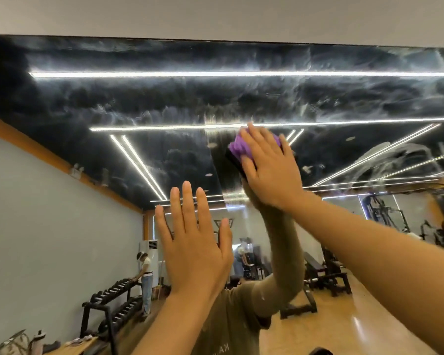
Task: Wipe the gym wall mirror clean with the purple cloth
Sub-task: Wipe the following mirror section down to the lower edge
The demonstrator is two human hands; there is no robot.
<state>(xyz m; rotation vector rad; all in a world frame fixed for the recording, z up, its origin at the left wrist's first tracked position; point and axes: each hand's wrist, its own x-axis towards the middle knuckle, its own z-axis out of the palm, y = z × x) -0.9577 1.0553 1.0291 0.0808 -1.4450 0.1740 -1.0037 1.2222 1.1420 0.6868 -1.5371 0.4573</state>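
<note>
Right hand (269, 170) is up high on the mirror (164, 98), fingers straight and spread, flat over the purple cloth (240, 149) and pressing it against the glass. The cloth bunches out past the fingertips on the upper left side, with a bit more purple peeking above the fingers on the right; the palm covers the rest of it. Left hand (194, 242) sits lower and to the left, fingers straight and close together, palm toward the glass, holding nothing. Whether it actually touches the glass, I can't tell. White hazy smears cloud the mirror's upper band all the way across. Down low on the left, the reflection shows a dumbbell rack (113, 301), dumbbells lined along its tiers.
</note>
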